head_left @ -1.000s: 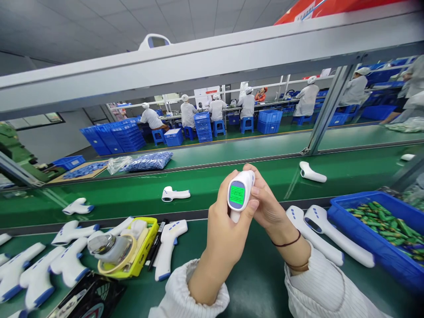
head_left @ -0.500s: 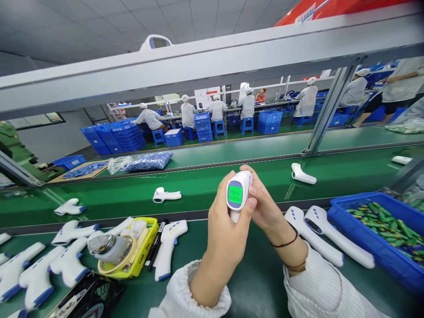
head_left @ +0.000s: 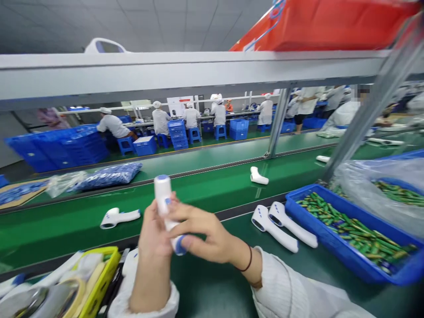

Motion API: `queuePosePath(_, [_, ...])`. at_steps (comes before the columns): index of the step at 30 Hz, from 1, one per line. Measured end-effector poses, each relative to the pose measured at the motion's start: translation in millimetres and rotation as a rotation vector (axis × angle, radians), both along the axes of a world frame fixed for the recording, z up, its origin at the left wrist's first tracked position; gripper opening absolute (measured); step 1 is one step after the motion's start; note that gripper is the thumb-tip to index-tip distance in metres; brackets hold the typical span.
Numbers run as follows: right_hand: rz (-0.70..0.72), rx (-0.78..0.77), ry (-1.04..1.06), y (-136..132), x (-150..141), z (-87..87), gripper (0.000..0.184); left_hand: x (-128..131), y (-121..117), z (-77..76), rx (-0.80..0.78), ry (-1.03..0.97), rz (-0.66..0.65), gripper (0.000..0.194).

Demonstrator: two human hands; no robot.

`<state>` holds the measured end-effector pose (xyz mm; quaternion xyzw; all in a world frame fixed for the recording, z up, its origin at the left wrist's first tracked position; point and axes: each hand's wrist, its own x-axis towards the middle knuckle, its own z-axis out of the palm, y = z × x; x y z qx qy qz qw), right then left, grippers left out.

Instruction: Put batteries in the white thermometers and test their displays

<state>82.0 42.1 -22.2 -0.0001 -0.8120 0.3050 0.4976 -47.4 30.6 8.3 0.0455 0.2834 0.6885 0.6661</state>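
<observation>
Just in front of the person, the left hand (head_left: 155,240) is partly closed round a white thermometer (head_left: 163,194), its palm behind the body. The right hand (head_left: 207,229) is bent over the same thermometer from the other side, fingers curled across the front and thumb by the blue lower end. The thermometer stands tilted between both hands, above the bench (head_left: 212,287), its blue-topped upper end rising clear of the fingers; the picture is slightly blurred there. A dark band (head_left: 249,259) circles the right wrist.

On the bench at lower left is a yellow basket (head_left: 111,260), holding a roll of tape and other items. Another thermometer lies beside it, mostly hidden by the left forearm. To the right, two white thermometers (head_left: 276,227) lie side by side, next to a blue bin (head_left: 326,247) of small green batteries (head_left: 354,227).

Past the bench edge runs a green belt (head_left: 205,190), with one thermometer (head_left: 119,217) lying on the left and another (head_left: 259,176) on the right. Beyond it, a clear bag of blue pieces (head_left: 109,176) rests on a green ledge. Overhead, a shelf (head_left: 165,73) carries a red bin (head_left: 331,28). Farther off, people in white sit on blue stools near stacked crates (head_left: 178,134).
</observation>
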Motion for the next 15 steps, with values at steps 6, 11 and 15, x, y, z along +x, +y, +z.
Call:
queuePosePath(6, [0.123,-0.072,0.092,-7,-11,0.5,0.026,-7,-7,14.2,-0.095,-0.294,0.088,0.034])
queuePosePath(11, [0.062,-0.198,0.106,-22,-18,-5.7,0.032,0,-13,13.2,-0.042,-0.163,0.235,0.031])
queuePosePath(15, [0.423,-0.857,0.413,-28,-33,-12.5,0.021,6,-20,7.6,0.181,0.148,0.533,0.031])
